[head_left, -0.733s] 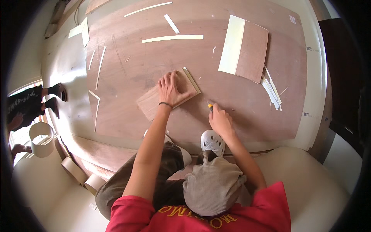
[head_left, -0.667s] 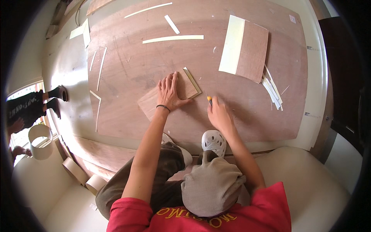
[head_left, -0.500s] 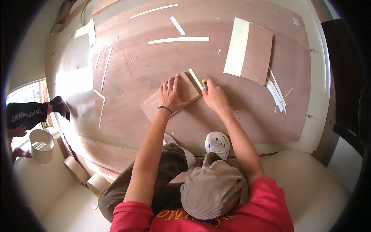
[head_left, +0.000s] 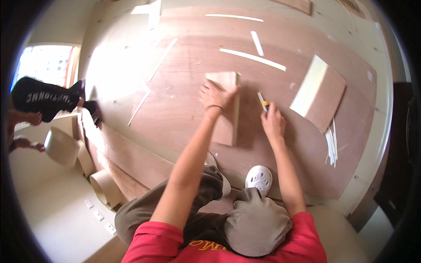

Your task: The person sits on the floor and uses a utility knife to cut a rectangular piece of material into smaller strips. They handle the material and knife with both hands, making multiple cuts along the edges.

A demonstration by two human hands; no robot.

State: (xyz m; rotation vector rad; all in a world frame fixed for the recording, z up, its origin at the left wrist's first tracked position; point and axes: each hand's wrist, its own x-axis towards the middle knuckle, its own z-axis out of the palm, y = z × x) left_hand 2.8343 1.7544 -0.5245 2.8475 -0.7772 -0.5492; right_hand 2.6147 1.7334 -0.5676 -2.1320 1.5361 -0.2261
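Observation:
My left hand [head_left: 214, 94] lies across a wooden board [head_left: 225, 129], its thumb at the right edge and its fingers toward the left edge. The board is pale brown and points away from me. To the right of it, my right hand [head_left: 273, 122] is closed round a utility knife [head_left: 265, 104] with a yellow part. A narrow pale length sticks out ahead of the yellow part; I cannot tell whether it is blade or a strip under it. The knife is apart from the board.
The large brown sheet [head_left: 175, 109] carries several pale strips [head_left: 253, 59]. At the right lie a two-tone panel [head_left: 326, 96] and a bundle of thin strips [head_left: 332, 147]. Another person's arm [head_left: 48, 98] and round tubes [head_left: 105, 188] are at the left.
The board has turned to point straight away from me, with my left hand on it. My right hand and the knife have moved right, away from the board. The whole view has also shifted.

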